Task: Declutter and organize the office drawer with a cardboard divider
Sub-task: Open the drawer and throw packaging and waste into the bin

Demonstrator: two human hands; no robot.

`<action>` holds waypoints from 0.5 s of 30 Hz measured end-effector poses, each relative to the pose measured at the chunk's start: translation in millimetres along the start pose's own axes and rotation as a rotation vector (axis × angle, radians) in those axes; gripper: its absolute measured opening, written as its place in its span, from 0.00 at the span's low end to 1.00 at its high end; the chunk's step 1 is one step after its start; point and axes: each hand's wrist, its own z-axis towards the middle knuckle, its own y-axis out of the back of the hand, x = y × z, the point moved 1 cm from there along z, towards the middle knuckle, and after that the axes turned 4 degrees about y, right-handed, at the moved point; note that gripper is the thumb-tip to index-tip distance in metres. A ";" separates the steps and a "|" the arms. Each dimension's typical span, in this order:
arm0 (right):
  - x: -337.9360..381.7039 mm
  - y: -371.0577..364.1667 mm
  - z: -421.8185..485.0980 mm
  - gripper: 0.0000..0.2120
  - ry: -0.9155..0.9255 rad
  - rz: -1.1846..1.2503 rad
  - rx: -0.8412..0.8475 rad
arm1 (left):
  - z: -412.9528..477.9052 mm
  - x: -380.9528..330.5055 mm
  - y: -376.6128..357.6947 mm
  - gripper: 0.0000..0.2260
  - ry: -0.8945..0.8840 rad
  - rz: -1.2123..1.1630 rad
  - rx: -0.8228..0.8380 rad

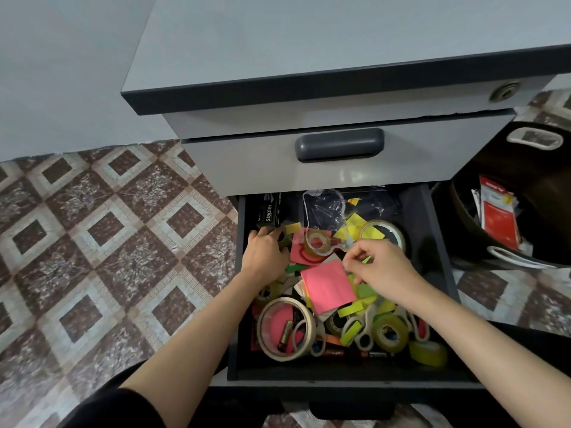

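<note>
Reaching with both hands into the open drawer, pulled out near and heaped with tape rolls and sticky notes. Gripping, left hand curled, the near end of the black stapler box at far left. Pinching, right hand thumb to forefinger, the far right corner of a pink sticky pad mid-drawer.

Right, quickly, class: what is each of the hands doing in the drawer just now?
Left hand: fingers on the stapler box, grip cannot be told.
Right hand: pinches the pink sticky notes at a corner.
</note>
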 end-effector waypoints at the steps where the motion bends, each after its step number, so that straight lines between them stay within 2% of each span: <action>1: -0.6 -0.5 0.1 0.07 -0.001 -0.003 0.008 | -1.4 -1.5 1.5 0.21 -0.002 -0.013 -0.024; 5: -2.8 -2.2 2.2 0.07 -0.043 0.071 0.017 | -20.7 -14.4 13.3 0.11 0.031 -0.139 -0.114; 6: -3.6 -3.2 2.3 0.06 -0.070 0.115 0.019 | -29.0 -19.8 16.4 0.11 0.009 -0.153 -0.117; 8: -4.6 -5.1 1.9 0.04 -0.130 0.191 0.010 | -47.7 -32.1 20.2 0.13 -0.046 -0.152 -0.075; 10: -7.4 -5.1 2.8 0.02 -0.161 0.202 -0.021 | -69.9 -47.0 20.9 0.10 -0.116 -0.193 -0.012; 13: -6.4 -0.5 2.6 0.13 -0.204 0.236 -0.063 | -99.6 -70.1 17.4 0.15 -0.239 -0.284 -0.024; 15: -6.4 3.9 2.2 0.21 -0.291 0.370 -0.099 | -110.3 -80.9 13.5 0.14 -0.309 -0.298 -0.003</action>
